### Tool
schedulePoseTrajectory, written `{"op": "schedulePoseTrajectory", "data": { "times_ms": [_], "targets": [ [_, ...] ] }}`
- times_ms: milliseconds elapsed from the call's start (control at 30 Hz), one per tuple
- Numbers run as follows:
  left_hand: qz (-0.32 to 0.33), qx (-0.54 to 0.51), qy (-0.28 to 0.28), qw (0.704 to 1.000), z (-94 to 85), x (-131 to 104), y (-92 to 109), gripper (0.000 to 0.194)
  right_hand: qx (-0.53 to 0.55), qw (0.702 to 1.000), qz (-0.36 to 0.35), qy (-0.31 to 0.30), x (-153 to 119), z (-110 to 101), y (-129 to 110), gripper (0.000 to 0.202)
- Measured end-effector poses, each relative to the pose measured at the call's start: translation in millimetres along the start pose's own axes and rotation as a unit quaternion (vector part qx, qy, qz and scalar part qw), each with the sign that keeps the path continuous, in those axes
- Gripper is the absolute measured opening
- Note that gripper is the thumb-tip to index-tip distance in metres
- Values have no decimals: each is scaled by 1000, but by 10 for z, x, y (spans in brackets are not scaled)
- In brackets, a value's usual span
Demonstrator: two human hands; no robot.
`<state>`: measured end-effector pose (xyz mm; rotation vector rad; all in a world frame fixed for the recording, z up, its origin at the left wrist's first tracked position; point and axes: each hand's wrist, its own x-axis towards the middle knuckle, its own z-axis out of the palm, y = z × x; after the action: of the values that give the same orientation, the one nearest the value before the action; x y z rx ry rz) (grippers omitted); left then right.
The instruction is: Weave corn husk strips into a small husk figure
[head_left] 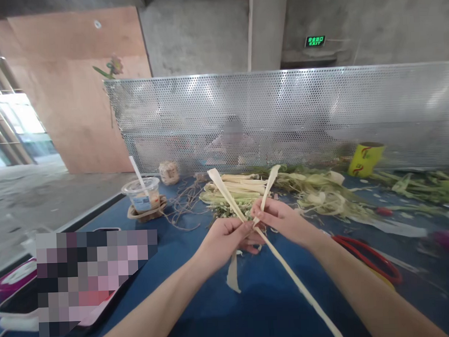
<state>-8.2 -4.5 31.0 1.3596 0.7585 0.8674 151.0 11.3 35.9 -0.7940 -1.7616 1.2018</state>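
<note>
Pale husk strips [287,265] are in both hands, above the middle of the worktop [218,321]. Left hand [229,234]: thumb and index clamped on the crossing point, other fingers partly hidden. Right hand [276,217]: thumb and fingertips pinched together on the strips just above it. Two ends stick up toward the back edge, one runs toward the near right corner, a short one hangs below the left hand. Left grip probably keeps the crossing from slipping so the right can work the loose end.

Pale stalk bundle [243,185] lies past the hands, husk heap [323,197] to its right along the back edge; likely put there for easy reach. Twine [185,202] tangled left of the bundle. Cup [141,197] sits in a brown holder [148,214] by the left edge, presumably for steadiness.

Writing: wall sign [315,41] reads "安全出口 EXIT". Blue cup label too small to read; red marks on the yellow roll [360,163], back right, not legible.
</note>
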Motion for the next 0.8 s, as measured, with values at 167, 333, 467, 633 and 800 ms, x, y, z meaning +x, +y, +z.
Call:
{"op": "schedulePoseTrajectory", "data": {
  "times_ms": [167,333,467,633,800],
  "targets": [
    [2,-13,3,1000,12,13,-23,35,-53,999,-7,-9,-33,-11,-19,23],
    [0,-10,11,1000,18,26,-47,34,-94,995,-5,26,-16,-34,-14,24],
    [4,-2,14,1000,12,30,-62,32,-101,993,18,56,6,-73,2,35],
    [-3,23,15,1000,-2,43,-32,31,-164,983,77,37,-17,-97,20,25],
    [-12,60,29,998,-15,61,-5,29,-158,982,104,3,-32,-90,-9,33]
  ]
}}
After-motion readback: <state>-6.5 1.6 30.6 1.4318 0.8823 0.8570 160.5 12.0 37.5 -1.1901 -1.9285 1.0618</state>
